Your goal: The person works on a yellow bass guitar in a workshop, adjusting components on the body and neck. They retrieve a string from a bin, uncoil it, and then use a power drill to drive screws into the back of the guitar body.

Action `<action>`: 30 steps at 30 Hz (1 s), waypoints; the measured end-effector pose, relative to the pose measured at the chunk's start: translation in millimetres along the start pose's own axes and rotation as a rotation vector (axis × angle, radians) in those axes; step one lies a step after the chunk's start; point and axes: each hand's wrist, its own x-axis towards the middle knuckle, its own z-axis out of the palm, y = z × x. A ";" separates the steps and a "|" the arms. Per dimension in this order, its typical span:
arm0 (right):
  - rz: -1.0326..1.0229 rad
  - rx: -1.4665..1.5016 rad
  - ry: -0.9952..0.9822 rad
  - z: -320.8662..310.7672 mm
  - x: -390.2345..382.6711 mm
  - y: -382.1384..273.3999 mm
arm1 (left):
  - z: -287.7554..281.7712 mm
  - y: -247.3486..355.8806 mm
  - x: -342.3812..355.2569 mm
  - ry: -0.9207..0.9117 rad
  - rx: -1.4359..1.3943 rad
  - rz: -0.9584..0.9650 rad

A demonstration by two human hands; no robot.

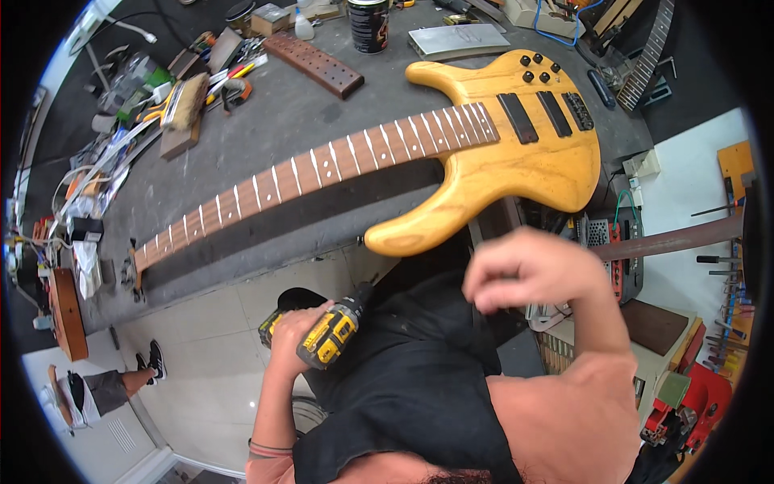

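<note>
A bass guitar (508, 173) with a natural wood body lies face up across the bench, and no strings show on it. Its long fretted neck (310, 169) points to the left, with the headstock near the bench's front left edge. My left hand (292, 337) is wrapped round the grip of a yellow and black cordless drill (332, 332), held in front of my black apron. My right hand (528, 270) hovers just this side of the guitar body, slightly blurred. Its fingers are curled together, and whatever they may hold is hidden.
On the dark workbench (250, 129) lie a drilled wooden block (314, 64), a wide brush (185, 102), a black can (369, 26) and a metal plate (459, 40). Another fretted neck (647, 56) leans at far right. Tools hang at right; a person (97, 391) is at lower left.
</note>
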 end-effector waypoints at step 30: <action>-0.269 -1.156 0.457 -77.8 123.6 -32.6 | 84.5 -58.3 -72.7 0.479 0.400 -0.167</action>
